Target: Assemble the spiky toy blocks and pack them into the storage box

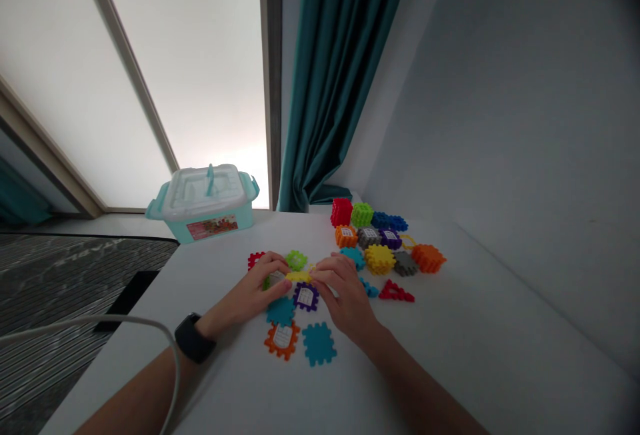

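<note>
A yellow notched plastic tile (299, 277) is held between my two hands, seen nearly edge-on. My left hand (263, 288) has thumb and fingers closed at its left end. My right hand (345, 292) pinches its right end. Close below lies a purple tile (306, 296) with a white centre, beside a teal tile (281, 312). An orange tile (282, 340) and a blue tile (320, 344) are nearer to me. A green tile (297, 260) lies beyond the yellow one. My left fingers partly cover a red tile (256, 259) and another green piece.
Stacked tiles stand at the right, among them yellow (380, 259), orange (429, 258) and red (342, 212) ones. A red triangular piece (397, 291) lies in front. A lidded teal box (215, 205) is at the back left. A white cable (173, 348) crosses my left forearm.
</note>
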Motion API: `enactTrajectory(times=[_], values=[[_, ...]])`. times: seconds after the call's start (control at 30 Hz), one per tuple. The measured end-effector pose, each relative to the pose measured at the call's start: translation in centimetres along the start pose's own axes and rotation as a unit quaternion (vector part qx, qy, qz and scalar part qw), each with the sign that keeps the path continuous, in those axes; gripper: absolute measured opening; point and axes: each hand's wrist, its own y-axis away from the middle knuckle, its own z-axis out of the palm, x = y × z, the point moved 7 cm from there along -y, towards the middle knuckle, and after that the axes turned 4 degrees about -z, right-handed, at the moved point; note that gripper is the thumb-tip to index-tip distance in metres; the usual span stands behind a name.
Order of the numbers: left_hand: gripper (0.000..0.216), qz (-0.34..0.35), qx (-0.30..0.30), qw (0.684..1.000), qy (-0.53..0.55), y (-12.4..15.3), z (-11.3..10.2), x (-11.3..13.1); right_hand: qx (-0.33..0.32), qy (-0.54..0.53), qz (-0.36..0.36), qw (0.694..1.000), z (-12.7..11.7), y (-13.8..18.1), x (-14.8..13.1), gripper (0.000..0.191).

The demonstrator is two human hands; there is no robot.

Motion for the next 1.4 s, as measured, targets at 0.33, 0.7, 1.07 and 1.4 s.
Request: enactTrajectory(times=[0.33,0.7,1.07,1.4], values=[[0.033,0.021,0.061,0.992,-0.112,0.2,-0.7,0.0,-0.052,0.031,0.006,0.998,0.9,0.3,0.6,0.013],[0.045,0.094,0.129,0.964,-0.213,0.5,-0.6,0.6,-0.047,0.04,0.018,0.998,1.3,0.7,0.8,0.023],[0.039,0.074,0.125,0.969,-0.198,-0.1,-0.1,1.7,-0.055,0.036,0.045,0.997,0.2,0.4,1.3,0.019],[0.037,0.09,0.105,0.972,-0.19,-1.7,2.5,2.4,-0.069,0.06,0.046,0.995,-2.0,1.9,2.8,0.019]])
